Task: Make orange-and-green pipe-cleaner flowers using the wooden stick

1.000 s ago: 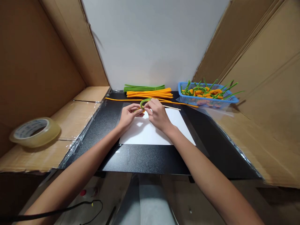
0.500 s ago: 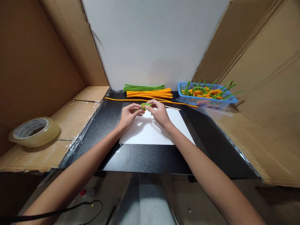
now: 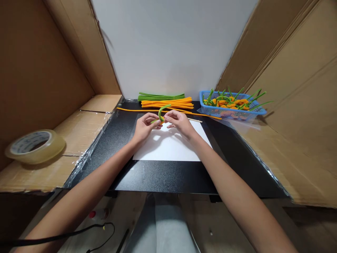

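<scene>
Above a white sheet (image 3: 168, 147), my left hand (image 3: 146, 127) pinches a small orange and green fuzzy-stem piece (image 3: 162, 119). One green end curls upward from the piece and another points left past the fingers. My right hand (image 3: 180, 123) is at the right side of the same piece, thumb and forefinger closed on its orange part. How much of the piece lies between the fingertips is hidden.
Behind the hands lie green stems (image 3: 162, 96), an orange bundle (image 3: 168, 103) and a long loose orange stem (image 3: 131, 110). A blue basket (image 3: 226, 112) of orange and green pieces stands back right. A tape roll (image 3: 35, 146) rests on cardboard at left.
The green stem, earlier looped flat between both hands, now stands up in a curve. My right fingers have left the green loop and moved to the orange part.
</scene>
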